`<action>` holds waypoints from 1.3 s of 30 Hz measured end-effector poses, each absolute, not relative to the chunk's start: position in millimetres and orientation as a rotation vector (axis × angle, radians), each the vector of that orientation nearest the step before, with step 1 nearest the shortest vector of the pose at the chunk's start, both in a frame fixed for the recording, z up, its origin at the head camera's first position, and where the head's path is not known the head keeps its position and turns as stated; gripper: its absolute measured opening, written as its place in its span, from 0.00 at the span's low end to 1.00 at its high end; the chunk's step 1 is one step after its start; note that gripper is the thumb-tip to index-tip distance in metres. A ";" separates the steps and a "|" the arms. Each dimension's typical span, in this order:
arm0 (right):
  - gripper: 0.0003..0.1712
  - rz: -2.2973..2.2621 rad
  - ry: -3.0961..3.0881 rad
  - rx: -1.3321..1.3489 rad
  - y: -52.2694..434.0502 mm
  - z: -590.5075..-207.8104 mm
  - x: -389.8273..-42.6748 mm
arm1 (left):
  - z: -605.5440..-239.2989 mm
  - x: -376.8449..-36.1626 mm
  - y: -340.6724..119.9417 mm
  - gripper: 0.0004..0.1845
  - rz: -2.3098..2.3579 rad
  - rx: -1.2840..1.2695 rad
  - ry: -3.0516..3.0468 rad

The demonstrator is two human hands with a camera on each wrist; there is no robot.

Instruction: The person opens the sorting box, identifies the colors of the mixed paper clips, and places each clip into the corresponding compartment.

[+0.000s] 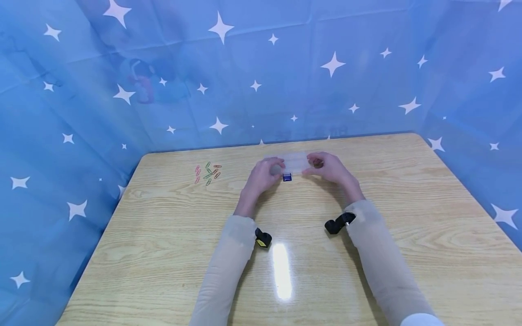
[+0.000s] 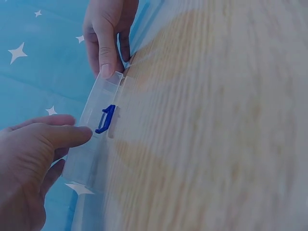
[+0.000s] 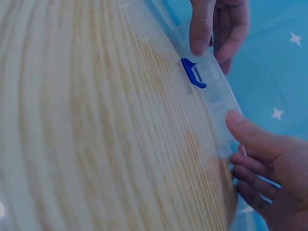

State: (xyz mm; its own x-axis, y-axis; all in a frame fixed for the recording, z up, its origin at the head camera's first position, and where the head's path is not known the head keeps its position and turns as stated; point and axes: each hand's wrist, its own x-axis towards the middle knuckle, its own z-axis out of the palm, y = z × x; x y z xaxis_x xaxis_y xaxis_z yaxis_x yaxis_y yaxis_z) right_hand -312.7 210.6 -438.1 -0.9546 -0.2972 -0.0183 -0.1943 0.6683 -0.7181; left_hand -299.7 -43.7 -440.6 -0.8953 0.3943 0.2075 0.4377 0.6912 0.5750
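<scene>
A clear plastic box [image 1: 295, 162] with a blue latch [image 1: 287, 177] lies at the back of the wooden table. The latch sticks out from its front side. My left hand [image 1: 262, 175] grips the box's left part; in the left wrist view, the thumb [image 2: 72, 136] lies on the box close to the latch, with fingers behind the far edge. At the other end my right hand [image 1: 332, 168] pinches the box between thumb [image 3: 252, 132] and curled fingers. The fingertips behind the box are partly hidden.
Several paper clips lie loose to the left on the table [image 1: 163, 244]: pink paper clips [image 1: 197, 174], green paper clips [image 1: 208, 175] and red-brown paper clips [image 1: 217, 166]. A blue star-patterned curtain [image 1: 285, 81] hangs along the table's back edge and sides.
</scene>
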 end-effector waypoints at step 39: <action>0.41 -1.226 2.650 -0.443 216.0 -441.0 -306.3 | -439.2 -297.7 -67.4 0.36 -0.915 -0.594 -2.897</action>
State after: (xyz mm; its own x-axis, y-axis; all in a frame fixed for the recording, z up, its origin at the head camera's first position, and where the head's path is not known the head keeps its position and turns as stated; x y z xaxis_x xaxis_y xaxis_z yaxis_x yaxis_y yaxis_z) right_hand -306.3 216.0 -441.0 -0.9377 -0.3446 -0.0441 -0.1894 0.6136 -0.7665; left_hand -297.7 -67.4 -439.2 -0.9252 0.3455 0.1568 0.3729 0.7515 0.5442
